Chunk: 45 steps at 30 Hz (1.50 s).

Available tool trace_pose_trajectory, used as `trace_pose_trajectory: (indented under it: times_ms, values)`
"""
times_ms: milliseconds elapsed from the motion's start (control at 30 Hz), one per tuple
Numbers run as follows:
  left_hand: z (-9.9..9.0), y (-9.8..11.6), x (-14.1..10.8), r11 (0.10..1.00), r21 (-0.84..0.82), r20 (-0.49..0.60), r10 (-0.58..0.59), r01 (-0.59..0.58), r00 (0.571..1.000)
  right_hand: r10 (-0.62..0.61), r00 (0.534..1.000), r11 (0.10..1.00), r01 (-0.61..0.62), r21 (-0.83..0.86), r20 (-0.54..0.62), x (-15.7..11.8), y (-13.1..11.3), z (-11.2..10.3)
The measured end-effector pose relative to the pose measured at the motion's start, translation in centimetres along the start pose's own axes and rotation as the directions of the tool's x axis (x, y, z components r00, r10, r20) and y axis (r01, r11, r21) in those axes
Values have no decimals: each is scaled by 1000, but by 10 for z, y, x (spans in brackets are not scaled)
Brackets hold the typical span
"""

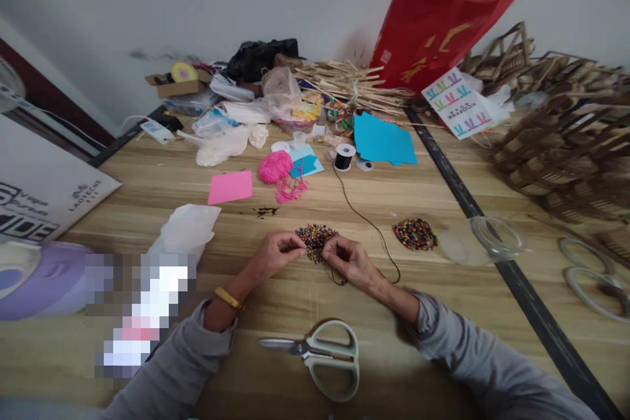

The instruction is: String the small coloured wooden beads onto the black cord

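Note:
A pile of small multicoloured beads [315,238] lies on the wooden table between my two hands. My left hand [278,254] is at the pile's left edge, thumb and fingertips pinched together; anything between them is too small to make out. On the right side of the pile, my right hand [348,259] is also pinched, with a thin black cord [364,218] passing by it and a short end showing beneath. The cord runs back to a black spool [344,156]. Nearer to me, scissors [325,354] lie with their blades to the left.
Strung beads [415,234] sit right of my hands, beside coiled clear tubing [497,238]. Behind are pink yarn [275,167], pink paper [230,188] and blue sheets [385,139]. A red bag [443,26] stands at the back; woven baskets [556,157] are stacked right.

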<state>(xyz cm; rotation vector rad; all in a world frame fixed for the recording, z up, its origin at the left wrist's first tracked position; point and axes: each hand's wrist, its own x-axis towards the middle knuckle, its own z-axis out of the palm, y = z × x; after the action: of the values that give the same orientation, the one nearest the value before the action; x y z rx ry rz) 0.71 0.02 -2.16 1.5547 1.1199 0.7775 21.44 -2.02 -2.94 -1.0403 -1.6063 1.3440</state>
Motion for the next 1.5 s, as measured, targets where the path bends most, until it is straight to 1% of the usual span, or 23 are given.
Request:
trace_pose_trajectory:
  times_ms: [67, 133, 233, 367, 567, 800, 1100, 1333, 1500]
  values:
    - [0, 1, 0, 995, -85, 57, -40, 44, 998, -22, 1000, 998, 23, -57, 14, -1, 0, 0]
    - [1, 2, 0, 987, -134, 116, -68, 83, 991, -49, 998, 991, 52, -119, 33, -2, -2, -1]
    - [3, 3, -1, 977, -173, 179, -93, 125, 979, -90, 994, 976, 101, -192, 69, -4, -7, -1]
    - [4, 2, -2, 970, -189, 229, -111, 156, 967, -116, 986, 966, 140, -216, 121, -5, -12, 0]
    - [2, 3, -1, 971, -165, 266, -127, 175, 956, -164, 968, 948, 208, -240, 192, -7, -10, 0]
    - [3, 3, -1, 968, -168, 294, -130, 185, 947, -215, 955, 928, 264, -263, 203, -7, -10, -1]
    - [3, -1, -1, 970, -173, 302, -114, 172, 947, -208, 956, 922, 262, -283, 208, -6, -8, 0]
    - [3, 2, -2, 974, -157, 306, -107, 161, 946, -212, 955, 915, 268, -301, 207, -6, -9, 0]
    - [3, -3, -2, 975, -176, 318, -78, 139, 945, -202, 955, 913, 263, -311, 216, -6, -10, 0]
